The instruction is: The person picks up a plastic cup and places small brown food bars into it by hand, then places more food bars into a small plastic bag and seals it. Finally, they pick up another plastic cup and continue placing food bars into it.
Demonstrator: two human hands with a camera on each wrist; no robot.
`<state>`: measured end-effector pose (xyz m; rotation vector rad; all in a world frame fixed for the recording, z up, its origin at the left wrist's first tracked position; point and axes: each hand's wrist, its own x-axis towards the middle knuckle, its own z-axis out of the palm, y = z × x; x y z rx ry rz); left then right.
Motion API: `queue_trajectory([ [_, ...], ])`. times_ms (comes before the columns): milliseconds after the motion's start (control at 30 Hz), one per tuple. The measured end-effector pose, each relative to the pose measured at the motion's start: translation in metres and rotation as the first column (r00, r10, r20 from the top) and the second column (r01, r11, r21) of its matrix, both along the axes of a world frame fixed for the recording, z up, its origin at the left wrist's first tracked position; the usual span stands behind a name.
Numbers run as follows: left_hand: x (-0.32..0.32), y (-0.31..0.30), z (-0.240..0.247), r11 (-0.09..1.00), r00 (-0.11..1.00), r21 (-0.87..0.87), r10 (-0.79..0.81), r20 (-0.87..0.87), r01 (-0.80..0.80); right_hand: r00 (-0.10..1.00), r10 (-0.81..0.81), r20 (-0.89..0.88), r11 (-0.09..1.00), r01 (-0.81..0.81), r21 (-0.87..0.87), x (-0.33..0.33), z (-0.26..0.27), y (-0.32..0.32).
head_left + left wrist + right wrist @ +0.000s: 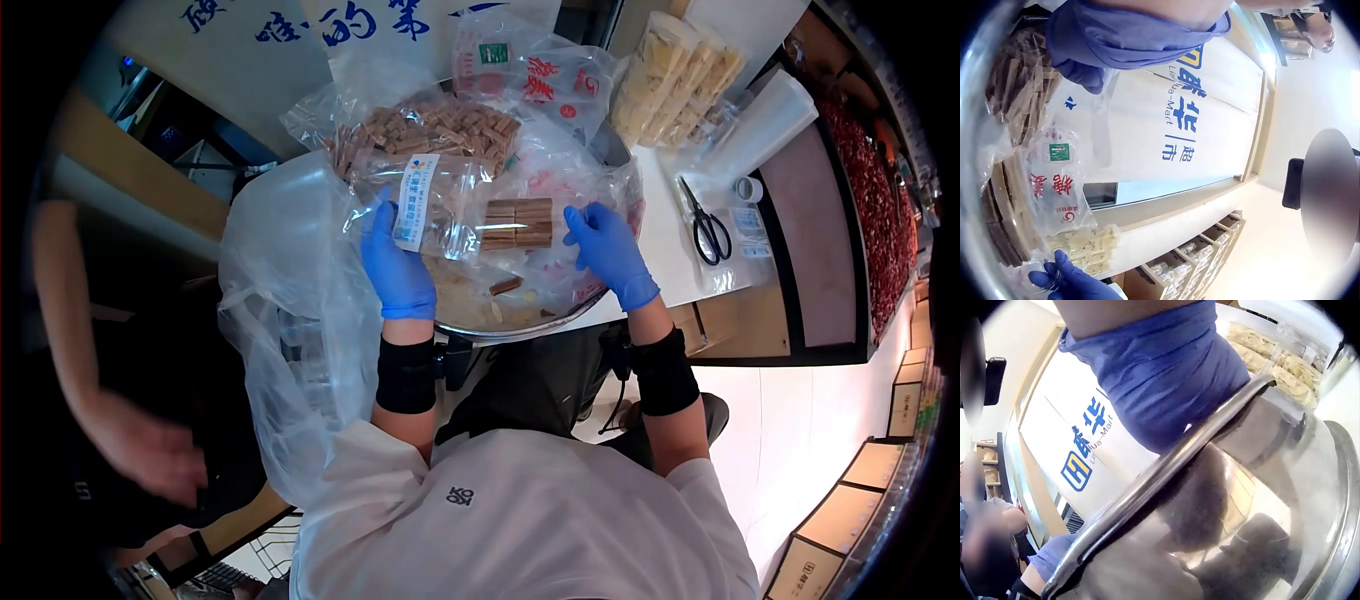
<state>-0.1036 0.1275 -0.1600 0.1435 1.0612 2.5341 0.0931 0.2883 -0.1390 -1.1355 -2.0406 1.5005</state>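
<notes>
My left gloved hand [398,268] grips the left end of a clear bag with a white label [415,200]. Brown rectangular pieces in a neat bundle [517,223] lie at the bag's right end; whether they are fully inside is unclear. Just right of the bundle is my right gloved hand [612,258], fingers spread toward it; no firm hold shows. In the left wrist view the right hand [1079,282] is beside the bundle [1007,212]. The right wrist view shows mainly the right glove [1169,381] over a metal rim [1166,464], its fingertips hidden.
Loose brown pieces [450,130] fill a bag at the back of a round metal tray [520,332]. One piece [506,286] lies in front. Scissors [710,235], a plastic roll [770,120] and pale packets [665,85] are to the right. Another person's arm [85,370] is at left.
</notes>
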Motion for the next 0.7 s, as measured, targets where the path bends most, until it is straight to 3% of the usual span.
queue_trajectory([
  [133, 0.005, -0.002, 0.002, 0.998, 0.998, -0.061, -0.008, -0.060, 0.005, 0.997, 0.051, -0.053, 0.998, -0.049, 0.034, 0.008, 0.001, -0.007],
  [200, 0.006, -0.001, 0.003, 0.998, 0.997, -0.058, 0.004, -0.072, -0.009, 0.944, 0.140, -0.298, 0.974, -0.077, 0.213, 0.009, -0.004, -0.011],
  [233, 0.008, -0.001, 0.005, 0.999, 0.998, -0.053, 0.006, -0.059, -0.009, 0.945, 0.140, -0.297, 0.974, -0.078, 0.211, 0.010, 0.000, -0.012],
  [300, 0.008, 0.000, 0.005, 0.999, 0.999, -0.046, 0.006, -0.048, -0.008, 0.973, -0.059, -0.225, 0.997, 0.045, -0.067, 0.014, 0.012, -0.013],
  [333, 0.007, 0.001, 0.002, 0.999, 0.999, -0.047, 0.003, -0.053, -0.005, 0.973, -0.062, -0.223, 0.997, 0.048, -0.068, 0.013, 0.009, -0.011],
  [400, 0.009, 0.002, 0.001, 0.999, 0.998, -0.050, -0.008, -0.057, 0.005, 1.000, 0.002, 0.012, 1.000, -0.002, 0.005, 0.011, 0.004, -0.006],
  [633, 0.009, 0.001, 0.004, 0.997, 0.997, -0.073, -0.004, -0.083, -0.002, 0.994, -0.057, -0.089, 0.992, 0.046, -0.119, 0.018, 0.025, -0.001],
  [700, 0.012, 0.001, 0.005, 0.998, 0.996, -0.064, 0.003, -0.085, -0.009, 0.999, 0.016, 0.029, 0.999, -0.015, -0.032, 0.020, 0.004, 0.012],
])
